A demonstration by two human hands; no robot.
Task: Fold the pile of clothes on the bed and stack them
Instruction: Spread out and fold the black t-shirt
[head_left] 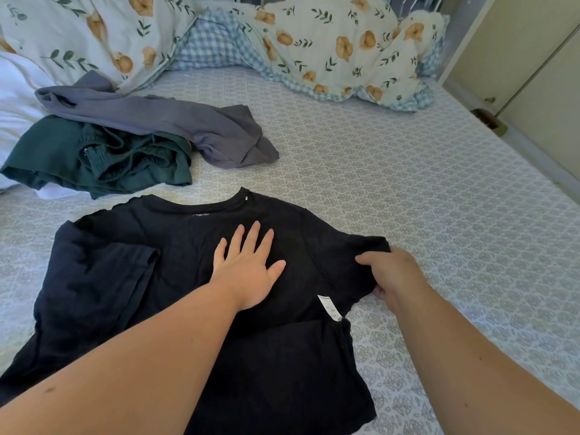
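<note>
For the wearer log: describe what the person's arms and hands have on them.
Nothing worn shows. Both forearms are bare, with no sleeve in view. The left hand and right hand have no gloves, and no rings, watch or bracelets are visible. A small dark mark sits on the left forearm.

Hands [248, 271] flatten, pinch black T-shirt [125, 277] on bed [408, 183]

Matt black cloth T-shirt [175, 277], patterned woven bed sheet [408, 199]
</note>
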